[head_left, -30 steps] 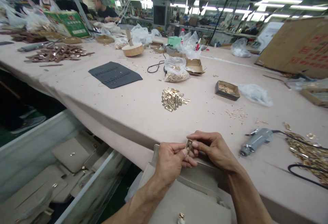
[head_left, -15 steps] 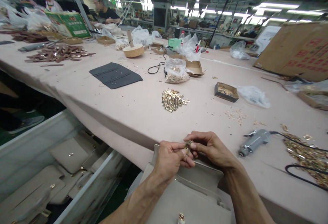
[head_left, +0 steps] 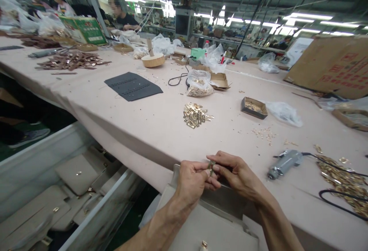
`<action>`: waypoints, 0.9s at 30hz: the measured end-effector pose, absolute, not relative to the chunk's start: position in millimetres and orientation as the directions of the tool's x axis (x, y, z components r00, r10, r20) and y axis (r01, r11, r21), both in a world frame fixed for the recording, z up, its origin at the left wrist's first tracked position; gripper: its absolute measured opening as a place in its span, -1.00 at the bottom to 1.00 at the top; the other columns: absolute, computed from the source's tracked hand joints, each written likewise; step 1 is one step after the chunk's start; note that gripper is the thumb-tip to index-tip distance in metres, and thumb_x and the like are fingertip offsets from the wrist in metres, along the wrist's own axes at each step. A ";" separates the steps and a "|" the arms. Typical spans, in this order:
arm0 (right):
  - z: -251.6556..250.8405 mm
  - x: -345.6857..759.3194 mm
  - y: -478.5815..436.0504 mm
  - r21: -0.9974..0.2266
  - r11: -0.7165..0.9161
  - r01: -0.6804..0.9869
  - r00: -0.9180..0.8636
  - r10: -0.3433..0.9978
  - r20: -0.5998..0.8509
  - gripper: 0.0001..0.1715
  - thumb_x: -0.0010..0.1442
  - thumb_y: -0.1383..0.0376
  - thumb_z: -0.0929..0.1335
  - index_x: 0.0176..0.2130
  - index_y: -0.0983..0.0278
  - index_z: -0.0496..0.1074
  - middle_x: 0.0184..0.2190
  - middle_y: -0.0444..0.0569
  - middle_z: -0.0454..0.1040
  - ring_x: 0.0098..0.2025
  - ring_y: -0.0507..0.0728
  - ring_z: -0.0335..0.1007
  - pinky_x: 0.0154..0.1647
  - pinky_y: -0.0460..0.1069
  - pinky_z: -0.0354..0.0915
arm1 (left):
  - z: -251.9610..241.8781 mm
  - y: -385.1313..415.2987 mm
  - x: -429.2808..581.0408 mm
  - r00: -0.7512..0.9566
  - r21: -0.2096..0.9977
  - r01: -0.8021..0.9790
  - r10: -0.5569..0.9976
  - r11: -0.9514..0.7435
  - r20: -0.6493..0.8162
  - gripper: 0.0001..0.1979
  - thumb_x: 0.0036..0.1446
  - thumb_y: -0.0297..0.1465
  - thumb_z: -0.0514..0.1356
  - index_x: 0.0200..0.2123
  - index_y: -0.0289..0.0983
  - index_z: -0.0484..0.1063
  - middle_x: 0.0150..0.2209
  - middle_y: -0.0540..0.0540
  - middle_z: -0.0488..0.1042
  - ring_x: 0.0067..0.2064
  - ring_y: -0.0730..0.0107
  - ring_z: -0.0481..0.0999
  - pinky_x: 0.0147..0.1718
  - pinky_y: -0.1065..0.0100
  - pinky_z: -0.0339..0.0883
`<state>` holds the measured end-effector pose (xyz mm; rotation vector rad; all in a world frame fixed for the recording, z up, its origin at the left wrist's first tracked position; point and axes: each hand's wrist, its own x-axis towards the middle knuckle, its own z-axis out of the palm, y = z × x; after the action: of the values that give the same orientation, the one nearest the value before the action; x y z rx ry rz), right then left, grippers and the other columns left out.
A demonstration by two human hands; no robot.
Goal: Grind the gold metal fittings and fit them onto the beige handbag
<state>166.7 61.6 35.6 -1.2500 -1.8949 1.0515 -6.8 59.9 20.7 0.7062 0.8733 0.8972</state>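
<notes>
At the bottom middle of the frame a beige bag lay against the near edge of the bench, with a gold clasp on its flap. Just above the bag's upper edge your left hand and right hand met. Both were pinched shut on one small metal fitting, gripped between thumbs and fingertips. At the lower left, flat bags sat in a bin below the bench. Right of your hands a grey power tool lay on the bench, near a heap of gold chain at the right edge. Farther up the middle lay a pile of gold plates, then a small brown tray, a dark mat and a plastic bag of parts. A cardboard box stood at the upper right.
</notes>
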 end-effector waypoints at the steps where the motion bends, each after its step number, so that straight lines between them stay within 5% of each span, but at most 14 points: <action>1: 36.3 166.6 61.8 -0.874 0.234 0.427 -0.358 0.931 0.074 -0.71 0.40 0.17 0.33 -0.11 0.24 0.59 -0.38 -0.09 0.32 -0.34 0.05 0.27 -0.35 -0.06 0.20 | 21.1 59.9 -6.7 0.337 0.818 -0.358 0.880 0.450 -0.336 -0.78 -0.07 -0.41 0.29 -0.37 -0.47 0.63 -0.48 -0.19 0.56 -0.56 0.40 0.55 -0.53 0.42 0.46; 11: 38.8 165.4 58.3 -0.881 0.216 0.422 -0.278 0.955 0.101 -0.66 0.33 0.13 0.38 0.02 0.22 0.58 -0.34 -0.07 0.43 -0.29 0.07 0.40 -0.27 -0.04 0.30 | 15.3 59.3 -3.0 0.274 0.847 -0.332 0.902 0.415 -0.334 -0.70 -0.06 -0.27 0.41 -0.39 -0.45 0.61 -0.50 -0.19 0.58 -0.55 0.40 0.55 -0.55 0.47 0.42; 14: 48.5 188.0 51.7 -0.795 0.210 0.569 -0.038 0.972 0.230 -0.60 0.30 0.10 0.40 0.05 0.23 0.56 -0.35 -0.07 0.47 -0.33 0.08 0.38 -0.26 -0.02 0.30 | 12.5 60.6 -0.6 0.246 0.847 -0.335 0.906 0.412 -0.343 -0.64 -0.10 -0.23 0.44 -0.35 -0.45 0.61 -0.49 -0.22 0.61 -0.54 0.36 0.58 -0.56 0.47 0.42; 18: 58.5 249.3 42.1 -0.587 -0.210 0.782 0.527 0.727 0.441 -0.44 0.28 -0.05 0.36 0.02 0.32 0.53 -0.37 0.03 0.52 -0.33 0.19 0.41 -0.18 0.10 0.33 | 13.4 60.1 0.7 0.222 0.854 -0.336 0.914 0.398 -0.339 -0.67 -0.08 -0.25 0.43 -0.36 -0.44 0.60 -0.49 -0.22 0.62 -0.53 0.33 0.59 -0.55 0.45 0.45; 22: 49.7 305.7 41.4 -0.320 -0.669 0.671 0.741 0.602 0.297 -0.27 0.18 -0.14 0.36 0.04 0.40 0.49 -0.17 0.32 0.55 -0.03 0.45 0.45 0.04 0.25 0.29 | 13.3 59.8 0.4 0.211 0.852 -0.342 0.916 0.396 -0.341 -0.67 -0.09 -0.26 0.44 -0.35 -0.43 0.60 -0.49 -0.21 0.62 -0.53 0.32 0.59 -0.53 0.41 0.48; 27: 32.6 333.9 43.9 -0.553 -0.667 0.499 0.846 0.512 0.147 -0.20 -0.10 -0.05 0.51 -0.02 0.42 0.45 -0.10 0.45 0.52 0.08 0.59 0.40 0.10 0.34 0.27 | 9.5 60.8 0.1 0.216 0.860 -0.327 0.916 0.393 -0.337 -0.65 -0.09 -0.25 0.44 -0.32 -0.44 0.61 -0.46 -0.22 0.63 -0.53 0.31 0.59 -0.52 0.39 0.50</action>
<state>333.9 43.9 32.6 -2.4239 -0.7351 0.0279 0.1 60.8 9.5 0.7362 0.9889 0.9783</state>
